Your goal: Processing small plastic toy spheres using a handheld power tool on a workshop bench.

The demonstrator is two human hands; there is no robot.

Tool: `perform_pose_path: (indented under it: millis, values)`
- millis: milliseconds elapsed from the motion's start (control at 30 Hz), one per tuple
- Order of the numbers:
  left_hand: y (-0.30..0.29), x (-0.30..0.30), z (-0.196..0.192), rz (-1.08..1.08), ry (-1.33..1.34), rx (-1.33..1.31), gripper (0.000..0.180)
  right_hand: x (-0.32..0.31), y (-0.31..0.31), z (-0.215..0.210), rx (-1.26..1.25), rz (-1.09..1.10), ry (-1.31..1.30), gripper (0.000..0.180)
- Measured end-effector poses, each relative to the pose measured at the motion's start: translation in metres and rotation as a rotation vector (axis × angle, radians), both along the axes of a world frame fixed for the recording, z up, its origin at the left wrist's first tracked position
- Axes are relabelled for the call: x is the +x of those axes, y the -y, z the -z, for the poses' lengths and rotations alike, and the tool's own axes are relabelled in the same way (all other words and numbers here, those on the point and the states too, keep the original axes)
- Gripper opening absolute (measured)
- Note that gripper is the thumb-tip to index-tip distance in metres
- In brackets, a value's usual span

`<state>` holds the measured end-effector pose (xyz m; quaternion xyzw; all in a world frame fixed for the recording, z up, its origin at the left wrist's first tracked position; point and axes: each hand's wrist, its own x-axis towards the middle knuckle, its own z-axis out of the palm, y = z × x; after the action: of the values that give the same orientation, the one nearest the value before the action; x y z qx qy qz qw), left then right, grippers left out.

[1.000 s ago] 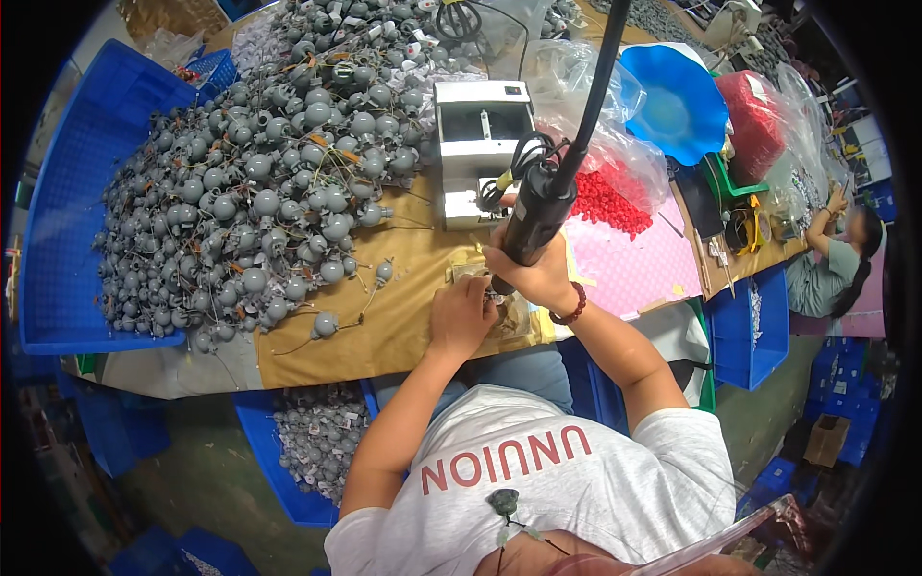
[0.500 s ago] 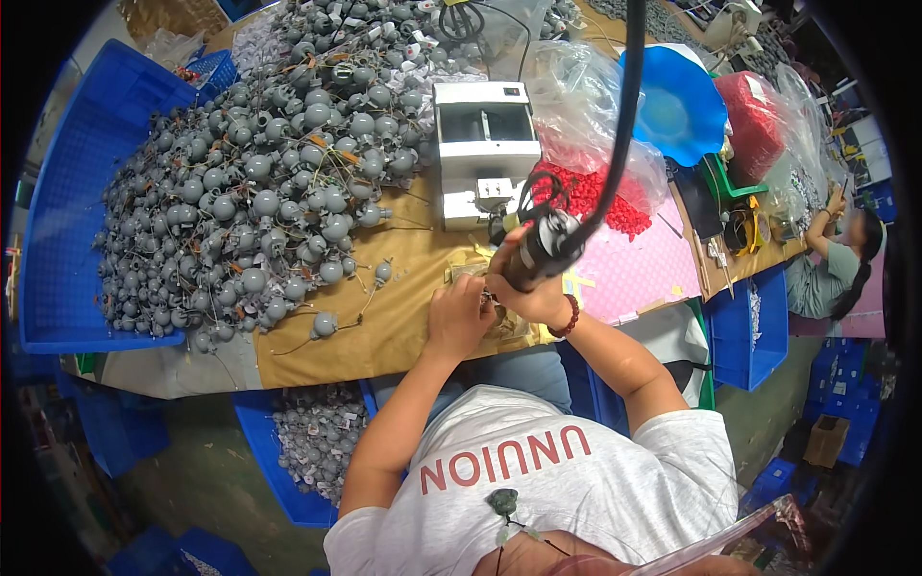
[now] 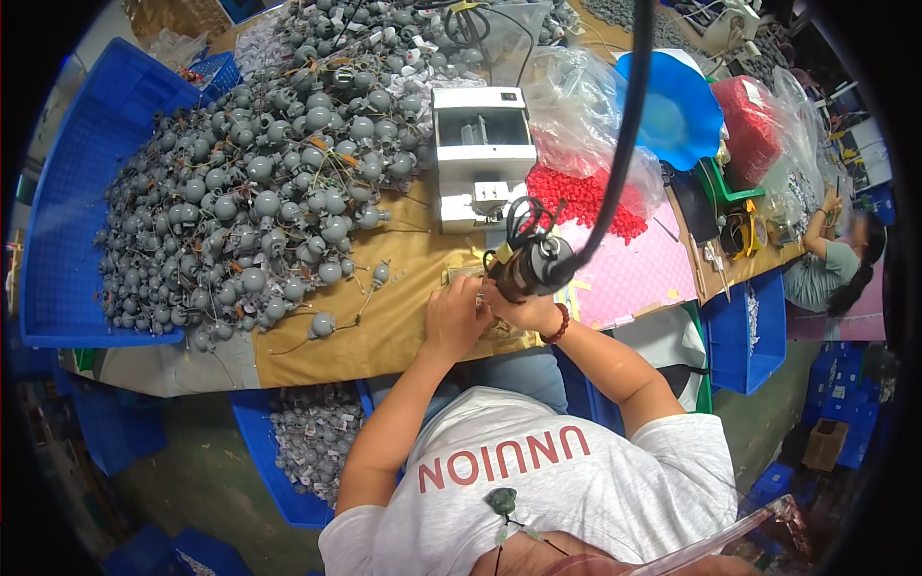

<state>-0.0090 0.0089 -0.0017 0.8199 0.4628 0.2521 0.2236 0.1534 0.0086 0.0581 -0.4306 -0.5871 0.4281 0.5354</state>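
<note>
Both my hands meet low over the brown-covered table edge. My left hand (image 3: 455,319) has its fingers closed around something small that I cannot make out. Close against it, my right hand (image 3: 528,315) is closed too, its fingertips pinched beside the left ones; what lies between them is hidden. A black electric screwdriver (image 3: 531,267) on a thick cable (image 3: 619,163) tilts just over my right hand and covers part of it. No finger shows over the tool's top side. Some tape and a small fixture (image 3: 499,328) lie under the hands.
A big heap of grey ball-shaped wired parts (image 3: 254,197) spills from a blue crate (image 3: 72,192). Ahead stands a white machine (image 3: 483,158). Red small parts (image 3: 586,197), a blue bowl (image 3: 672,110) and a pink mat (image 3: 639,274) lie right. A co-worker (image 3: 831,264) sits far right.
The screwdriver has shifted slightly left and lower, and the right-hand fingers that showed on its far side no longer do. My right hand has moved a little left; my left hand barely moved.
</note>
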Motion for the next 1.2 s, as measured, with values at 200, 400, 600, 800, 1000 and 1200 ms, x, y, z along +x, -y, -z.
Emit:
perform_pose_path:
  millis: [200, 400, 600, 800, 1000, 1200]
  values:
    - [0.002, 0.003, -0.008, -0.078, 0.026, -0.042, 0.042, 0.011, -0.022, -0.020, -0.133, 0.114, -0.230, 0.044]
    - [0.005, 0.001, -0.007, -0.049, 0.051, -0.026, 0.042, 0.070, -0.068, 0.009, -0.191, 0.479, -0.281, 0.031]
    - [0.013, -0.001, -0.001, -0.048, 0.083, 0.090, 0.040, 0.059, -0.021, 0.020, 0.316, 0.393, 0.532, 0.034]
    - [0.014, 0.000, 0.001, -0.040, 0.087, 0.099, 0.040, 0.023, 0.003, 0.065, -0.286, 0.123, 0.220, 0.016]
    - [0.010, 0.001, 0.003, -0.049, 0.094, 0.104, 0.039, 0.003, -0.011, 0.063, -0.193, 0.286, 0.319, 0.015]
    - [0.009, -0.001, 0.004, -0.034, 0.114, 0.094, 0.040, 0.003, -0.015, 0.068, -0.178, 0.260, 0.367, 0.019]
